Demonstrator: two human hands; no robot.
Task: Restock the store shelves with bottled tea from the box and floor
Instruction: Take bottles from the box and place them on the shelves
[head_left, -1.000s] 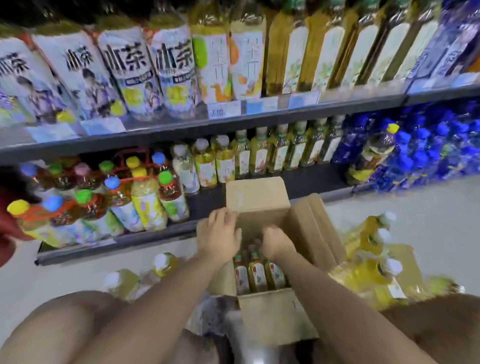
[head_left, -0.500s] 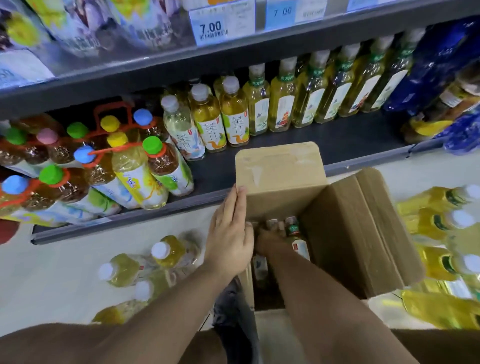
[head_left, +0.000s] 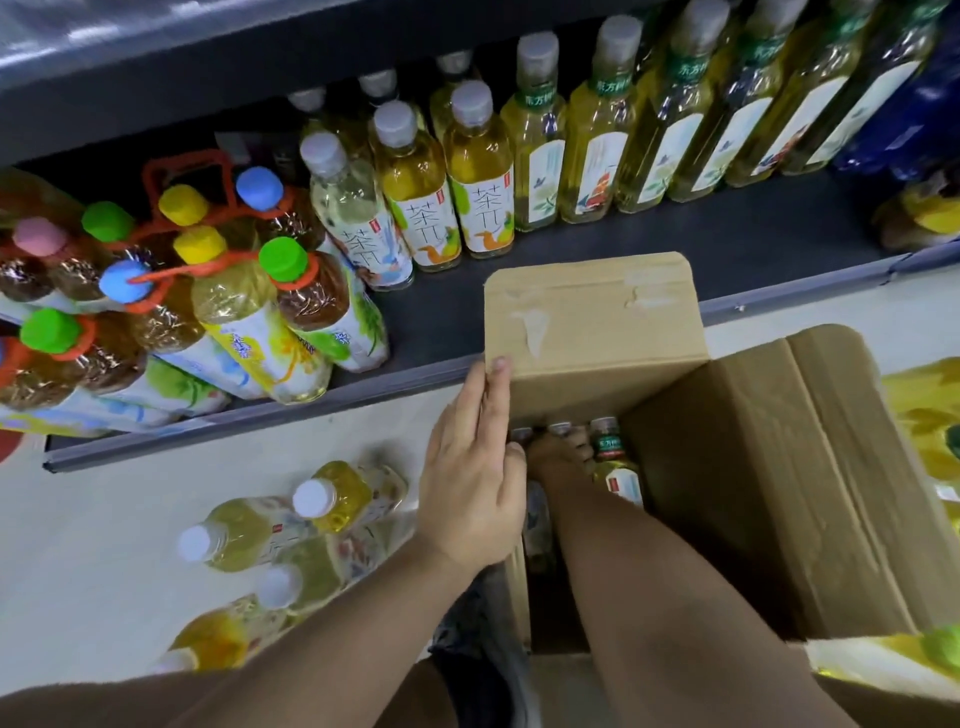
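Note:
An open cardboard box (head_left: 779, 467) stands on the floor in front of the bottom shelf (head_left: 675, 249). Inside it stand green-capped tea bottles (head_left: 610, 457). My left hand (head_left: 475, 467) lies with straight fingers against the box's left wall and far flap (head_left: 592, 322). My right hand (head_left: 558, 457) reaches down into the box among the bottle tops; its fingers are mostly hidden, so its grip cannot be told. More yellow tea bottles (head_left: 291, 535) lie in plastic wrap on the floor at the left.
The bottom shelf holds white-capped tea bottles (head_left: 441, 187), tall green-labelled bottles (head_left: 675, 135) and bundles of coloured-cap bottles (head_left: 208, 301) at left. Blue bottles (head_left: 924, 93) stand far right. Yellow wrapped packs (head_left: 924, 415) lie right of the box.
The view has dropped and moved closer to the box. My right hand has gone deeper into the box; my left hand has slid along the box's left wall to the flap.

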